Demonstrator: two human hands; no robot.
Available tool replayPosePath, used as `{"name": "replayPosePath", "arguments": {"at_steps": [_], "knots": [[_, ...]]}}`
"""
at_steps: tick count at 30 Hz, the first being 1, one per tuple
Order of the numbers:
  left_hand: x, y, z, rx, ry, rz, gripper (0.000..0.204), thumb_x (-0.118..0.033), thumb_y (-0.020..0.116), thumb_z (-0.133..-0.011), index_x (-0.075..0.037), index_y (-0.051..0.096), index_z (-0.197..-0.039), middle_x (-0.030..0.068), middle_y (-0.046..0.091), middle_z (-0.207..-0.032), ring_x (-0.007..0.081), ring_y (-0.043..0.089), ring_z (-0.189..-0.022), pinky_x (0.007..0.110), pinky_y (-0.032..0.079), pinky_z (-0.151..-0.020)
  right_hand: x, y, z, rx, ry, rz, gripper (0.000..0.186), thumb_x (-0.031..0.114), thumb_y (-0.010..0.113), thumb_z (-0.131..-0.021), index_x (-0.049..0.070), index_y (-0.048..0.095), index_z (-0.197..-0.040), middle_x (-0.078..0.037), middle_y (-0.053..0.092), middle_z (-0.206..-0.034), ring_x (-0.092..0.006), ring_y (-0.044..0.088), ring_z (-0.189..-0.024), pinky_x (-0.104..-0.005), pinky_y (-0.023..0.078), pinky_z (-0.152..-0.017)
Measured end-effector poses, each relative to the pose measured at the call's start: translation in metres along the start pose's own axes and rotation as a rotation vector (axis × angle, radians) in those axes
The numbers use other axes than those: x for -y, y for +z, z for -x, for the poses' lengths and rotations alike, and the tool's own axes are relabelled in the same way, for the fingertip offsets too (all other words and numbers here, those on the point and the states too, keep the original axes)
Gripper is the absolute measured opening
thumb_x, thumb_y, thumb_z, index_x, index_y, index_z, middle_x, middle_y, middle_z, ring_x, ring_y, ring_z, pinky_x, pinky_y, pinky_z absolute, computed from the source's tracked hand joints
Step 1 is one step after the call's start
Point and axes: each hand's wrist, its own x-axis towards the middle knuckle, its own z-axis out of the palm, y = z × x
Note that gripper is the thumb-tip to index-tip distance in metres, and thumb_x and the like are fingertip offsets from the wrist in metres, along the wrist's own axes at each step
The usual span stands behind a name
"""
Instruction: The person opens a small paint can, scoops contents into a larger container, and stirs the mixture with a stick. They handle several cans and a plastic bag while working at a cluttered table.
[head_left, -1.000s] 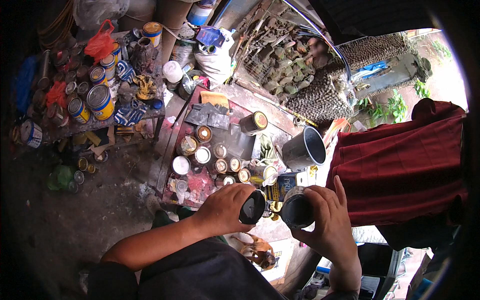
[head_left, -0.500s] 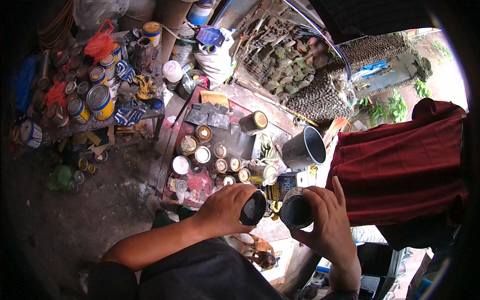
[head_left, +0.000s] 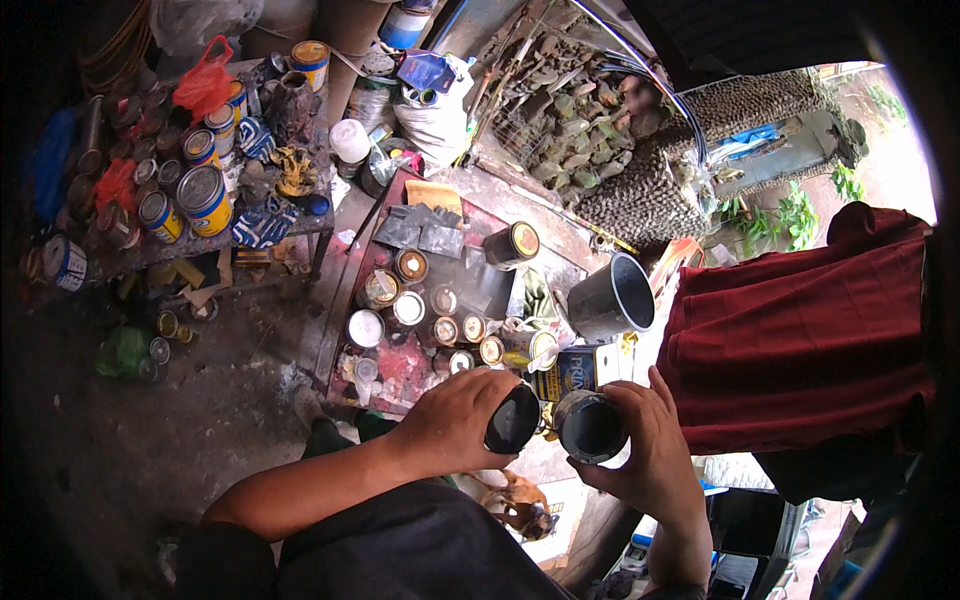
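My left hand (head_left: 447, 420) is wrapped round a small round cup (head_left: 512, 421) whose dark inside faces up toward me. In my right hand (head_left: 652, 450) is a second small cup (head_left: 592, 428), dark inside with a greyish rim, gripped by its side between thumb and fingers. The two cups are close together, with a narrow gap between them, above the near edge of the red, paint-stained table (head_left: 400, 362). Whether either cup holds black paint or is just stained dark I cannot make out.
Several paint tins (head_left: 408, 309) and a black bucket (head_left: 612, 296) stand on the table. More tins (head_left: 205, 200) crowd a bench at the left. A dark red cloth (head_left: 800, 330) hangs at the right. Below my hands, a brown-and-white dog (head_left: 522, 505) is on the floor.
My right hand has shifted slightly and its cup has tilted a little, showing more of its side. My left hand keeps its hold, nearly still. The whole view has moved slightly.
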Motion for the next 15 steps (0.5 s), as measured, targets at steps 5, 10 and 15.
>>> {"name": "replayPosePath", "arguments": {"at_steps": [5,10,15], "knots": [[0.0017,0.0001,0.0016,-0.006,0.003,-0.012,0.091,-0.033,0.093,-0.067,-0.005,0.046,-0.140,0.0202,0.059,-0.133,0.0397,0.060,-0.122,0.048,0.050,-0.103,-0.0003,0.0019,-0.0024,-0.004,-0.010,0.001,0.089,0.025,0.094,-0.067,0.004,0.045,-0.138,-0.018,0.060,-0.130,-0.0329,0.060,-0.126,-0.0633,0.028,-0.120],[0.0008,0.0003,0.0012,0.002,0.001,-0.011,0.091,-0.033,0.093,-0.067,-0.005,0.046,-0.139,0.0201,0.059,-0.133,0.0394,0.061,-0.122,0.048,0.050,-0.103,0.0007,0.0016,-0.0010,-0.009,-0.007,0.004,0.088,0.024,0.094,-0.067,0.004,0.045,-0.138,-0.018,0.060,-0.130,-0.0335,0.060,-0.125,-0.0638,0.028,-0.120],[0.0002,-0.0004,0.0008,-0.004,0.001,-0.016,0.091,-0.032,0.094,-0.066,-0.005,0.046,-0.139,0.0198,0.059,-0.132,0.0393,0.061,-0.121,0.047,0.051,-0.101,0.0014,0.0004,-0.0027,-0.006,-0.015,0.006,0.087,0.025,0.094,-0.068,0.004,0.046,-0.137,-0.018,0.060,-0.130,-0.0334,0.060,-0.125,-0.0636,0.027,-0.121]]}}
